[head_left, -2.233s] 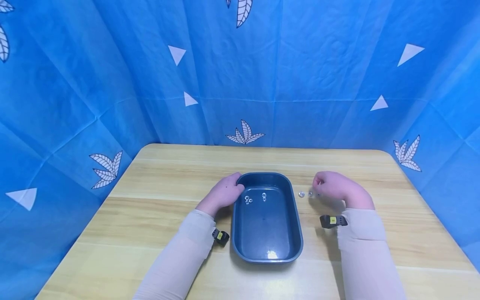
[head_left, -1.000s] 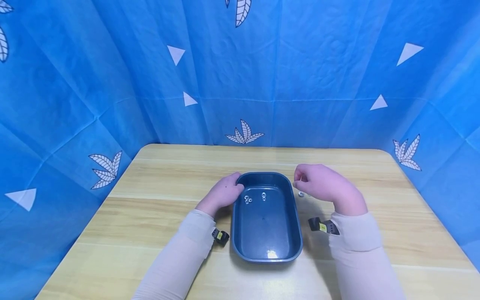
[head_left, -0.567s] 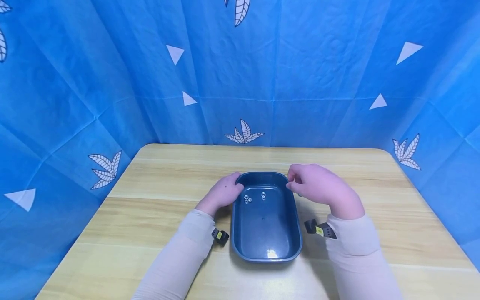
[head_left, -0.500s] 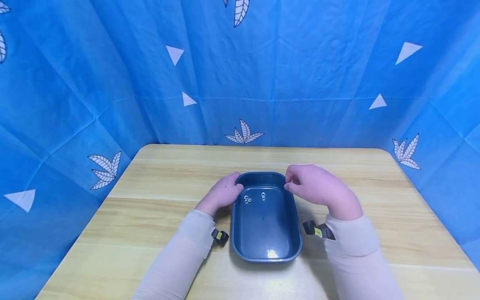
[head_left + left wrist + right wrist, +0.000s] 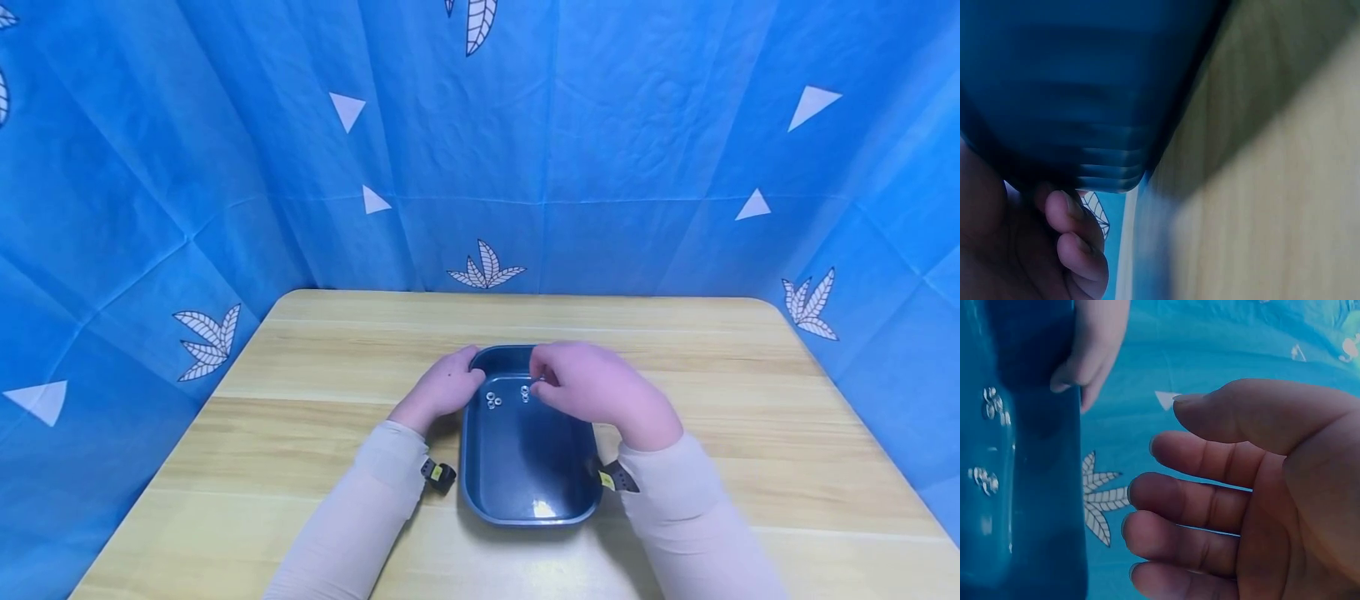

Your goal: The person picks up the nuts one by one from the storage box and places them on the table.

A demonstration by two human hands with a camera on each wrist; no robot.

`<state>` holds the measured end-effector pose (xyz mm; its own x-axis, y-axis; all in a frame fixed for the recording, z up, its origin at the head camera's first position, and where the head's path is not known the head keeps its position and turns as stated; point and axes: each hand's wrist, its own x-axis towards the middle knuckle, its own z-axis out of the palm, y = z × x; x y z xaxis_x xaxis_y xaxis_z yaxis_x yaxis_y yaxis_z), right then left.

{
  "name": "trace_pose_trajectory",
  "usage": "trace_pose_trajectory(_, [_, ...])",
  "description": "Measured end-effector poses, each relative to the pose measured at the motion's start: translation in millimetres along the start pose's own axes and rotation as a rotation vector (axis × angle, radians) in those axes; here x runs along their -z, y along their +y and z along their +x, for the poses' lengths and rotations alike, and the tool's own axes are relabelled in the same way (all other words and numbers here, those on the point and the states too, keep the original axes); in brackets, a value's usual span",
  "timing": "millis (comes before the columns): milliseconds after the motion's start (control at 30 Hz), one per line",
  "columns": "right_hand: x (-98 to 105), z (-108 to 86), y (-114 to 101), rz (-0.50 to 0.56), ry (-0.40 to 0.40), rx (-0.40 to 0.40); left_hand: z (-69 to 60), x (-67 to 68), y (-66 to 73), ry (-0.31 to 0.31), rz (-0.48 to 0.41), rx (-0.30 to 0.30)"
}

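Observation:
A dark blue rectangular tray (image 5: 532, 467) lies on the table. My left hand (image 5: 442, 387) grips its far left rim, and the left wrist view shows the fingers (image 5: 1079, 250) curled under the edge. Small shiny metal nuts lie in the tray's far part: a cluster of nuts (image 5: 492, 400) on the left and a pair of nuts (image 5: 525, 394) towards the middle. My right hand (image 5: 592, 387) hangs over the tray's far right part, close to that pair. In the right wrist view its thumb stands apart from loosely bent fingers (image 5: 1166, 494), with nothing between them.
The light wooden table (image 5: 360, 342) extends around the tray. A blue patterned curtain (image 5: 450, 167) hangs behind it and at both sides. Black wrist cameras are strapped to both sleeves. My right hand and forearm cover the tray's right rim and the tabletop beside it.
My right hand has moved left from beside several nuts on the table to over the tray. Those nuts are now hidden from the head view. My left hand keeps its hold on the rim.

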<state>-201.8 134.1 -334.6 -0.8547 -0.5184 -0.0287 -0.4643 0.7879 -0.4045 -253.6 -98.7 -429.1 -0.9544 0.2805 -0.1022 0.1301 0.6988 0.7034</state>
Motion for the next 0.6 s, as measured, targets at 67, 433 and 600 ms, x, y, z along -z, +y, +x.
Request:
trace_pose_trajectory(67, [-3,1.4,-1,-0.003,-0.003,0.004,-0.7,0.0,0.3,-0.002,-0.002,0.009])
trace_pose_trajectory(433, [-26,13.7,-6,-0.113,-0.056,0.013,-0.9,0.7,-0.2,-0.001,0.001,0.017])
trace_pose_trajectory(600, [-34,18.2,-2,-0.121,-0.079,0.012,-1.4,0.8,0.2,-0.008,-0.009,0.010])
